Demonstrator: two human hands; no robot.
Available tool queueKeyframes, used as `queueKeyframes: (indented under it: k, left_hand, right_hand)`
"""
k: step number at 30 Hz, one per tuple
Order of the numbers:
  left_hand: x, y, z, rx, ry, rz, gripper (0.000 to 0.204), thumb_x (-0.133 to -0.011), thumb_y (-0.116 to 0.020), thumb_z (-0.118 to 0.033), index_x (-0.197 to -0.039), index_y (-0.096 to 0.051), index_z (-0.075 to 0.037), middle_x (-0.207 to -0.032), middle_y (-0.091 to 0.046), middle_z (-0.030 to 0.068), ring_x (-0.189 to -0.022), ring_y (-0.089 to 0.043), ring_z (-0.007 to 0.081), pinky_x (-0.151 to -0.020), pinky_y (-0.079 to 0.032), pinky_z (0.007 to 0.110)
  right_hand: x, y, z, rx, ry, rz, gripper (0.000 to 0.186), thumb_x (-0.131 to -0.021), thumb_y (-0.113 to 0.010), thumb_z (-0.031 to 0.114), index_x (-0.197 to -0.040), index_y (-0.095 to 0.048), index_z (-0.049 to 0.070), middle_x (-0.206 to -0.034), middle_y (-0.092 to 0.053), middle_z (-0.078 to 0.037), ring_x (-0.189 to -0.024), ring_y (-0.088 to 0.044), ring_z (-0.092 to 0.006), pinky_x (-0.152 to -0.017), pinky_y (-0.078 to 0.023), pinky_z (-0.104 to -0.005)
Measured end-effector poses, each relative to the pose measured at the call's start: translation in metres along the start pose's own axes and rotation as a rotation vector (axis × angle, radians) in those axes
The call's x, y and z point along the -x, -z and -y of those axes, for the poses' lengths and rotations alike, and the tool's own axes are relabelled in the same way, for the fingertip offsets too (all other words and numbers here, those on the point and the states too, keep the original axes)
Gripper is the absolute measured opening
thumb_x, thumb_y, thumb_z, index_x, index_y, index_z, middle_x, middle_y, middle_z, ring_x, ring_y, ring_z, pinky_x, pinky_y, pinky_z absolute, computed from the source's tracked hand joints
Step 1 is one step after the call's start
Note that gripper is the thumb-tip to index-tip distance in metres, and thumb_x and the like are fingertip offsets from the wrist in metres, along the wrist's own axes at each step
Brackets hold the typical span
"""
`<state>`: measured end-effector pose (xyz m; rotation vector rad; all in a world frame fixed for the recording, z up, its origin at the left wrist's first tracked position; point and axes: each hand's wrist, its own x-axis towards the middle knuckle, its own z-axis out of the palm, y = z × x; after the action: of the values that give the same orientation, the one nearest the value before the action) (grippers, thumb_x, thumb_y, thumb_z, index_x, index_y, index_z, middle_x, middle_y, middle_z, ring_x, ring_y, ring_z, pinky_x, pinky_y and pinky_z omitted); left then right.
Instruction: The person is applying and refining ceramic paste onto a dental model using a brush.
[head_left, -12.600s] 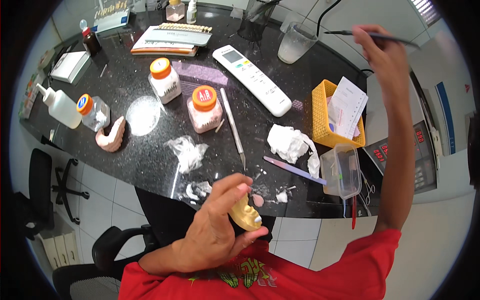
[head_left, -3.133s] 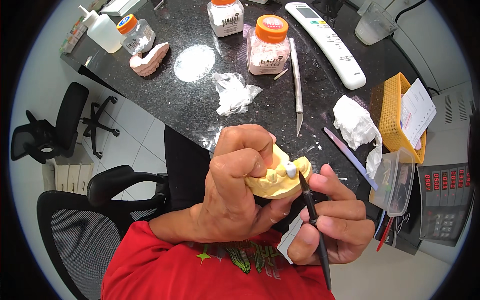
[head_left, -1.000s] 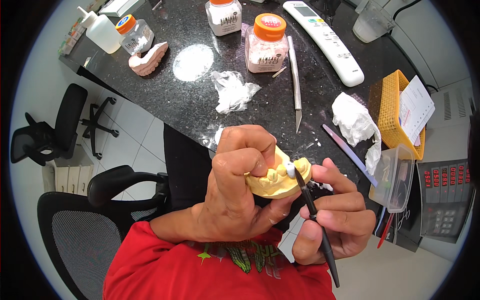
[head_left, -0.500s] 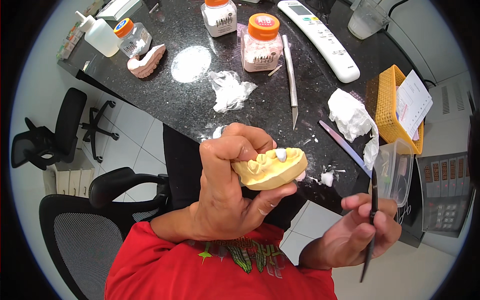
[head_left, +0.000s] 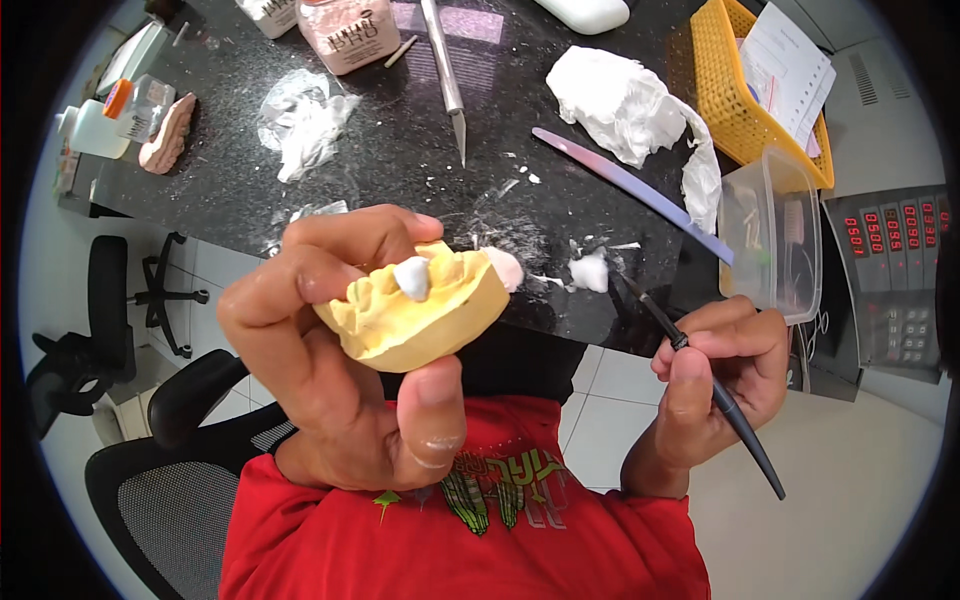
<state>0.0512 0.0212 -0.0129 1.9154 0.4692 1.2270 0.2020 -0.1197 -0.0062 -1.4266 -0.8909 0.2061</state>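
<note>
My left hand [head_left: 340, 350] is closed round a yellow plaster dental model [head_left: 430, 320], held tilted above the table's near edge with its teeth up. One tooth on it is a white crown [head_left: 411, 278]. Between thumb and fingers, my right hand [head_left: 722, 375] grips a thin black brush [head_left: 735, 415]. The dark tip of the brush points up and left, close to a small white lump of powder or paste [head_left: 589, 271] on the table. A pink lump [head_left: 503, 269] shows just behind the model's right end.
On the black speckled table [head_left: 400, 150] lie a craft knife [head_left: 447, 80], a purple nail file [head_left: 640, 190] and crumpled tissues [head_left: 620, 105]. A pink plaster model [head_left: 168, 135] sits among bottles at the left. A clear plastic box [head_left: 770, 235] and yellow basket [head_left: 710, 70] stand at the right.
My left hand has moved left with the dental model and turned it. The brush has swung from nearly upright to slanting, its tip now over the table by the white lump. My view has shifted.
</note>
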Motion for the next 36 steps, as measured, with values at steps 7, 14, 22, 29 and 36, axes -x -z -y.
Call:
queueKeyframes:
  k: [7, 14, 22, 29, 36]
  left_hand:
    - [0.0, -0.001, 0.0, -0.092, 0.005, -0.048, 0.045, -0.091, -0.059, -0.034, -0.108, -0.033, -0.002, -0.108, -0.056, 0.0282, -0.102, -0.06, 0.0318, -0.087, -0.05, 0.036]
    - [-0.001, -0.001, 0.004, -0.006, -0.006, -0.065, 0.045, -0.086, -0.067, -0.026, -0.108, -0.036, -0.001, -0.11, -0.056, 0.0278, -0.107, -0.059, 0.0399, -0.088, -0.053, 0.041]
    - [-0.002, 0.004, 0.008, 0.029, -0.035, -0.013, 0.047, -0.081, -0.073, -0.019, -0.108, -0.037, -0.003, -0.11, -0.056, 0.0278, -0.108, -0.059, 0.0408, -0.089, -0.054, 0.038]
    - [-0.004, 0.005, 0.013, 0.05, -0.106, -0.045, 0.046, -0.081, -0.074, -0.016, -0.107, -0.038, -0.003, -0.107, -0.057, 0.0259, -0.107, -0.059, 0.0405, -0.087, -0.054, 0.038]
    - [-0.005, -0.004, 0.017, 0.168, -0.179, -0.124, 0.049, -0.068, -0.081, 0.0, -0.103, -0.048, 0.002, -0.087, -0.063, 0.021, -0.09, -0.066, 0.0346, -0.083, -0.054, 0.047]
  right_hand:
    - [0.0, 0.005, 0.001, 0.034, -0.029, 0.057, 0.017, -0.073, -0.066, -0.001, -0.083, -0.053, 0.002, -0.073, -0.058, -0.01, -0.057, -0.049, -0.0076, -0.052, -0.038, -0.018]
    - [-0.001, 0.006, -0.001, 0.047, 0.008, 0.069, 0.017, -0.071, -0.067, -0.002, -0.082, -0.054, 0.001, -0.071, -0.058, -0.011, -0.054, -0.048, -0.0066, -0.048, -0.036, -0.0174]
    - [-0.003, 0.006, -0.004, 0.063, 0.062, 0.087, 0.017, -0.071, -0.066, -0.001, -0.083, -0.054, 0.001, -0.069, -0.058, -0.011, -0.052, -0.047, -0.0061, -0.047, -0.035, -0.0167]
    - [-0.005, 0.007, -0.006, -0.082, 0.102, 0.081, 0.02, -0.073, -0.067, 0.0, -0.086, -0.052, 0.001, -0.071, -0.056, -0.011, -0.051, -0.05, -0.0106, -0.047, -0.039, -0.0196]
    - [-0.009, -0.027, 0.008, -0.159, 0.415, 0.157, 0.03, -0.071, -0.073, 0.002, -0.098, -0.059, 0.001, -0.08, -0.055, -0.011, -0.059, -0.061, -0.021, -0.053, -0.054, -0.0266]
